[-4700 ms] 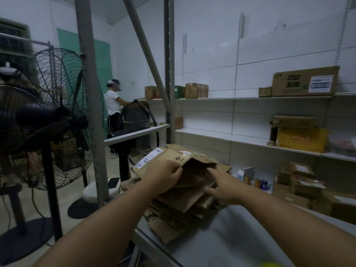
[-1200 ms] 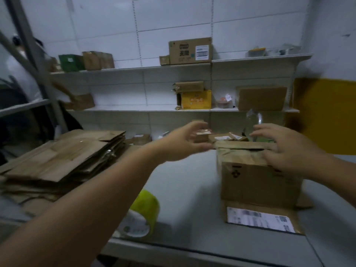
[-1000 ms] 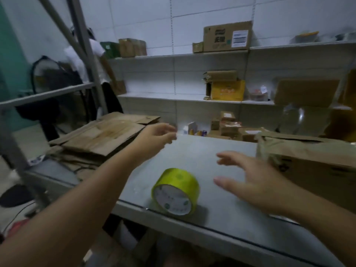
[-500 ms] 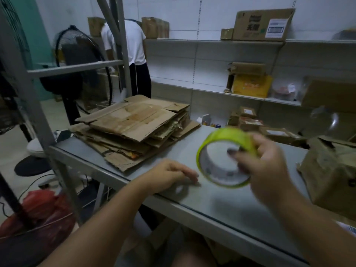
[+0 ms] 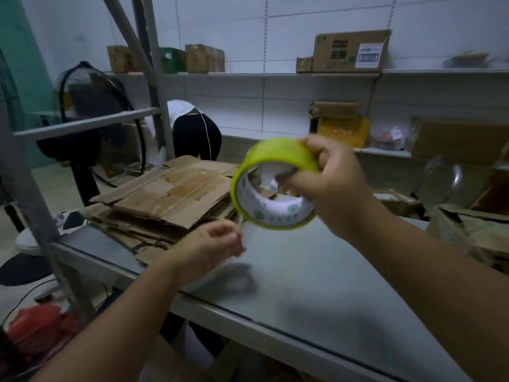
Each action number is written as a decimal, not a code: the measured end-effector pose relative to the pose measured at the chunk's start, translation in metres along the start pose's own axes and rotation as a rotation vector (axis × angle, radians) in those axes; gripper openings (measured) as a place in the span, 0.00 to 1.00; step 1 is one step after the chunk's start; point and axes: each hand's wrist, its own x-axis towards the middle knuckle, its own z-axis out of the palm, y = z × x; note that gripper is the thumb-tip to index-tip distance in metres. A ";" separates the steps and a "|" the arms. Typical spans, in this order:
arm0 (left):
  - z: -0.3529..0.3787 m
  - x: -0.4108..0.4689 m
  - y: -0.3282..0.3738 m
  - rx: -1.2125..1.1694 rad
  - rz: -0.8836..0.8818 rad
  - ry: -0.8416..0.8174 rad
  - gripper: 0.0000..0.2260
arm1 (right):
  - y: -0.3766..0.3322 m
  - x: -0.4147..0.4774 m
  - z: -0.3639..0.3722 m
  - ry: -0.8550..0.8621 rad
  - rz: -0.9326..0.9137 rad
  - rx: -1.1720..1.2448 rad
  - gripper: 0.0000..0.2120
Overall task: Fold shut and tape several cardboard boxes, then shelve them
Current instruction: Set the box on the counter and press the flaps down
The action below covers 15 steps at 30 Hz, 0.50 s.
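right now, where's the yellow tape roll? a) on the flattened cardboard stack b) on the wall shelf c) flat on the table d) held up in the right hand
d: the right hand grips the tape roll, lifted clear of the table.

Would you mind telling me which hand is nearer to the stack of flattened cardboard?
Left. The left hand is low, just before the near corner of the cardboard stack; the right hand holds the tape roll raised, to its right.
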 end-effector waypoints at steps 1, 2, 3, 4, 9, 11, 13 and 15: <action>-0.002 0.002 0.007 -0.094 0.020 0.012 0.16 | -0.003 0.006 -0.002 0.048 0.010 0.112 0.10; -0.002 0.004 0.013 -0.101 0.017 0.021 0.20 | -0.006 0.011 -0.006 0.065 0.006 0.171 0.11; 0.001 0.007 0.019 -0.050 -0.007 0.020 0.24 | -0.009 0.015 -0.011 0.045 -0.007 0.166 0.12; 0.007 0.010 0.024 0.015 -0.049 0.035 0.25 | -0.012 0.017 -0.018 0.004 -0.019 0.113 0.13; 0.038 0.031 0.046 0.323 -0.157 0.031 0.15 | -0.025 0.014 -0.091 -0.196 0.038 -0.353 0.16; 0.057 0.049 0.051 0.432 -0.148 0.018 0.06 | -0.027 0.009 -0.129 -0.206 0.085 -0.426 0.17; 0.082 0.070 0.055 0.430 -0.151 -0.029 0.02 | -0.028 0.001 -0.167 -0.165 0.121 -0.466 0.16; 0.111 0.093 0.058 0.364 -0.156 -0.125 0.06 | -0.028 -0.011 -0.206 -0.102 0.161 -0.454 0.15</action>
